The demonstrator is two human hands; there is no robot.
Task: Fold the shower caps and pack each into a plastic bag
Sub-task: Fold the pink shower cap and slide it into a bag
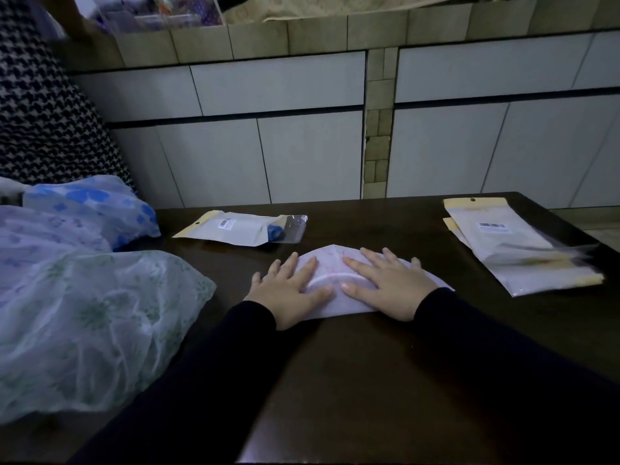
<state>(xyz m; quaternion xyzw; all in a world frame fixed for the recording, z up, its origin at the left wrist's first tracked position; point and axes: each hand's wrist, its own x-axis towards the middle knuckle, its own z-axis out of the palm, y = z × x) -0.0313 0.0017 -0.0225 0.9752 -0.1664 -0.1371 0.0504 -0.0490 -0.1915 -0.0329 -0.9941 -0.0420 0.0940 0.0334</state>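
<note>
Left hand (291, 290) and right hand (389, 286), fingers spread flat, press a folded cap (330, 263) on the surface (369, 364); packed bag (240, 228) at 11 o'clock.

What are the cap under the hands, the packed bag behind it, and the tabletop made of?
Folded shower cap: thin pale plastic film or light fabric, faintly printed; it lies flat and creased under both hands. Hard to tell which.
Packed bag: glossy clear plastic with a yellowish header strip and hang hole; something blue shows through.
Table: dark, smooth, slightly reflective top, probably varnished wood or laminate.
</note>
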